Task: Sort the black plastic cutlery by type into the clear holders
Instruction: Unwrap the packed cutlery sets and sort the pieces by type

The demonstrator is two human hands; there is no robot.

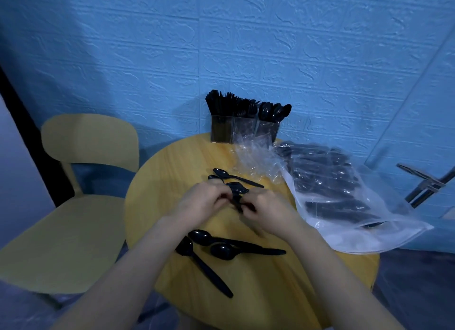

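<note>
Dimly lit, with a cool blue cast. Soft throughout, hands slightly blurred. Strongly bowed at the wide-angle edges. Faint glare on clear plastic.

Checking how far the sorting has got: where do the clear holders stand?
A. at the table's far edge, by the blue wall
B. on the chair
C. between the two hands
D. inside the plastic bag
A: the clear holders, full of black cutlery, stand at the far edge of the round table against the blue wall.
</note>
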